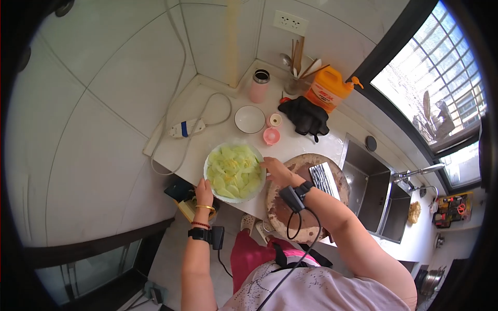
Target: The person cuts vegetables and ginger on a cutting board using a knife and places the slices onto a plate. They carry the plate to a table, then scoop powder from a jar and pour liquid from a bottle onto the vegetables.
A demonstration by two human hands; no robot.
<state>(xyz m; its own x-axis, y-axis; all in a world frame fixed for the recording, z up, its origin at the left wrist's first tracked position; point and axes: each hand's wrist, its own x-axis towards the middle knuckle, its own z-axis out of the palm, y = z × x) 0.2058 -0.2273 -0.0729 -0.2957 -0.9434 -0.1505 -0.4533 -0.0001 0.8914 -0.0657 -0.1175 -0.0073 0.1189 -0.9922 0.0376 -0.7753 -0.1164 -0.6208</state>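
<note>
The desk (207, 142) beside me looks smooth, pale and a little glossy. The round board (290, 207) has a rough, matt, stained brown surface. On it, the knife blade (324, 181) is of shiny metal. To the right, the sink (363, 168) is also metal, with soft shine. The far orange jug (329, 85) is smooth plastic, and the small plate (249, 119) looks glossy.

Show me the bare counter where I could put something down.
Narrow patch between the pink lid and round board; another between the power strip and bowl, partly crossed by cord. Crowded: by the wall, around the orange jug, black bundle and utensil holder.
</note>
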